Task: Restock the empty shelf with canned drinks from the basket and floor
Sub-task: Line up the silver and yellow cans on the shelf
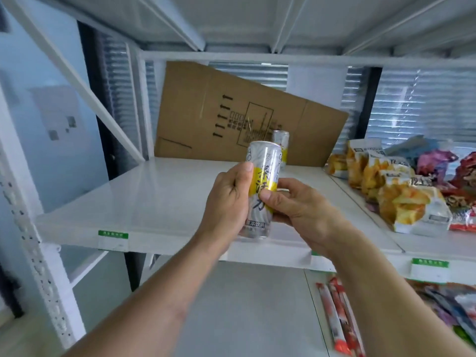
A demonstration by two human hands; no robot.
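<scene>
A tall silver and yellow drink can (262, 161) is held upright in front of the white shelf (159, 202), just above its front edge. My left hand (226, 202) grips the can from the left, thumb on its front. My right hand (298, 204) holds it from the right, thumb pressed on the yellow label. A second can of the same kind (281, 144) stands upright at the back of the shelf, partly hidden behind the held one.
A flattened cardboard box (219, 112) leans against the shelf's back. Snack bags (401, 191) fill the shelf section to the right. Wrapped sticks and packets (340, 318) lie on the lower shelf at right. A white diagonal brace (85, 91) crosses the left side.
</scene>
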